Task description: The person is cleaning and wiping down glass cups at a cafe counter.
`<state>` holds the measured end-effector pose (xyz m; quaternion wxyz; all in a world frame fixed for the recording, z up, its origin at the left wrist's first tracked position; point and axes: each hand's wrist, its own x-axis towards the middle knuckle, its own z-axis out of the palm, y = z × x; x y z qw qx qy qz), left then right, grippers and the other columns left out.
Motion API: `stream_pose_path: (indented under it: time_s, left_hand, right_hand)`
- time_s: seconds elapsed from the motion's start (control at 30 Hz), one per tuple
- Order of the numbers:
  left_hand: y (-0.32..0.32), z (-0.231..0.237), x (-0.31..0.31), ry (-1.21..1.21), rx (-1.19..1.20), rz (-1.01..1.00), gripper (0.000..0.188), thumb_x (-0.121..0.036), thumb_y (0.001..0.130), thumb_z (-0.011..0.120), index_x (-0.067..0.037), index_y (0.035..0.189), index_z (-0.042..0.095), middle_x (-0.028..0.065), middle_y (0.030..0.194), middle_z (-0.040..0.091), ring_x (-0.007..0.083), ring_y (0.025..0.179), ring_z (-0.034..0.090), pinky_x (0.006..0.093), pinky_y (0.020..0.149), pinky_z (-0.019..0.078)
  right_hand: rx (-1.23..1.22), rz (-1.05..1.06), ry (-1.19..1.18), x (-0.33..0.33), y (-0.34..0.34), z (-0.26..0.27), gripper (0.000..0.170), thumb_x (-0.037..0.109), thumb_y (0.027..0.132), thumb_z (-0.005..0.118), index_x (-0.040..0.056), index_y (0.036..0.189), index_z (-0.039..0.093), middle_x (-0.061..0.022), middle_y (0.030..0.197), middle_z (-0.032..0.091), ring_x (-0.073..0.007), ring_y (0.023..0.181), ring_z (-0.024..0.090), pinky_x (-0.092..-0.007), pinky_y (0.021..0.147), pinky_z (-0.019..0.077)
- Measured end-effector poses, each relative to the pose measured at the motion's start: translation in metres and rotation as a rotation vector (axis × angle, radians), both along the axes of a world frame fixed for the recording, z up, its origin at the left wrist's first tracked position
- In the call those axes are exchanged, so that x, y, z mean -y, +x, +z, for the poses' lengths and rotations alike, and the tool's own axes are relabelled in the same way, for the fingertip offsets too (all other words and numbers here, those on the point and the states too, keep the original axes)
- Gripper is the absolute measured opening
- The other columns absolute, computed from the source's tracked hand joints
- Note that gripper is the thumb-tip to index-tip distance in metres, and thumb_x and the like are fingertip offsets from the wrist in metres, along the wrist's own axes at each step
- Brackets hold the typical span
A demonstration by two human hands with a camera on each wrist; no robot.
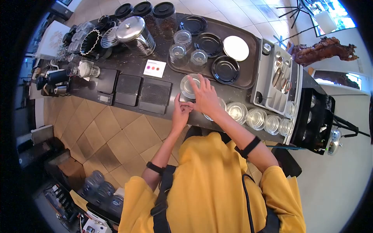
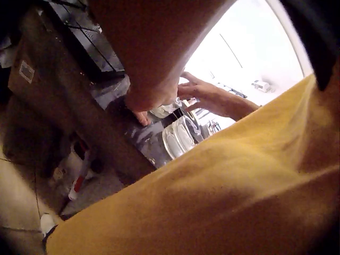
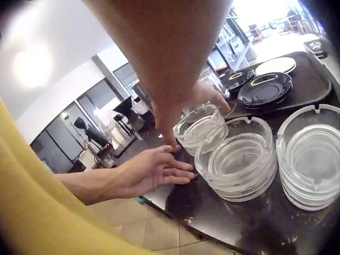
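Note:
A clear glass ashtray [image 1: 189, 88] sits on the dark counter just in front of the brown tray. My right hand [image 1: 206, 99] reaches over it, thumb on the near side and fingers at the far rim, gripping it; the right wrist view shows this ashtray [image 3: 199, 129] beside a taller stack. My left hand [image 1: 182, 113] is at the counter's front edge, close to the right thumb. In the right wrist view the left hand [image 3: 151, 172] has extended fingers and holds nothing. More stacked glass ashtrays [image 3: 239, 162] stand to the right along the edge.
The brown tray [image 1: 248, 79] carries black saucers [image 1: 225, 70], a white plate [image 1: 236, 48] and glass cups [image 1: 199, 57]. Left of the hands lie black flat scales [image 1: 155, 95] and a printed card [image 1: 154, 68]. A grey cutlery holder [image 1: 261, 83] stands at the right.

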<state>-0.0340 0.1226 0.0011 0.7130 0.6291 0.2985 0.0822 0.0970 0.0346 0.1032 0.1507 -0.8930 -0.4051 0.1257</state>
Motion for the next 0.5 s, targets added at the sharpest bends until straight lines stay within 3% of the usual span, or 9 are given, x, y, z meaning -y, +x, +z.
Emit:
stream_pose_path:
  time_s: [0.17, 0.27, 0.5]
  left_hand:
    - [0.015, -0.008, -0.008, -0.013, -0.022, -0.024, 0.080, 0.013, 0.088, 0.050, -0.004, 0.156, 0.011, 0.0132, 0.108, 0.062, 0.0175, 0.090, 0.065, 0.0309, 0.083, 0.0554]
    - [0.018, -0.011, -0.011, -0.040, -0.036, -0.074, 0.078, 0.016, 0.092, 0.045, -0.005, 0.157, 0.007, 0.0176, 0.116, 0.058, 0.0216, 0.104, 0.064, 0.0337, 0.090, 0.0563]
    - [0.005, -0.027, -0.005, -0.055, 0.043, -0.045, 0.078, 0.015, 0.092, 0.047, -0.004, 0.156, 0.007, 0.0167, 0.115, 0.059, 0.0208, 0.100, 0.065, 0.0327, 0.091, 0.0543]
  right_hand:
    - [0.033, -0.005, -0.118, -0.030, 0.010, -0.020, 0.114, 0.039, 0.063, 0.088, 0.0207, 0.155, 0.024, -0.0252, 0.148, 0.034, -0.0463, 0.132, 0.039, -0.0539, 0.097, 0.0488]
    - [-0.017, -0.020, -0.116, -0.031, 0.015, -0.026, 0.114, 0.040, 0.060, 0.089, 0.0204, 0.153, 0.027, -0.0251, 0.145, 0.036, -0.0467, 0.130, 0.040, -0.0547, 0.093, 0.0509]
    - [-0.076, -0.023, -0.085, -0.028, 0.003, -0.022, 0.107, 0.040, 0.057, 0.090, 0.0180, 0.147, 0.037, -0.0252, 0.140, 0.039, -0.0463, 0.127, 0.041, -0.0570, 0.092, 0.0500]
